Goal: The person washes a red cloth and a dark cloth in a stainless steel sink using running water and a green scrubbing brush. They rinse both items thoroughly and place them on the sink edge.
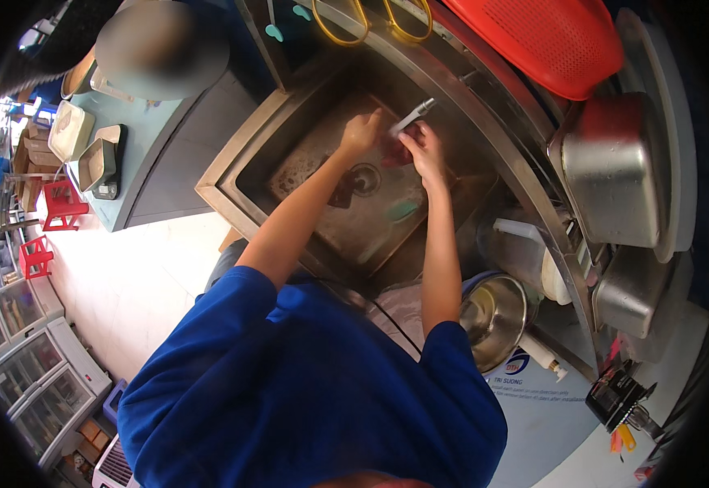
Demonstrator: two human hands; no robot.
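A stainless-steel sink basin lies before me. My right hand grips a dark red, wet-looking item beside the metal faucet spout; whether it is cloth or food is unclear. To the left of the spout, my left hand has its fingers curled, and blur hides whether anything is in them. On the basin floor are a round drain, a dark flat piece close by it, and a green item below my right hand.
Above the sink, a rail carries gold-coloured looped handles. A red perforated basket and steel pans sit on the right rack. A metal bowl stands by my right forearm. Across the aisle, a counter holds trays; a person is behind it.
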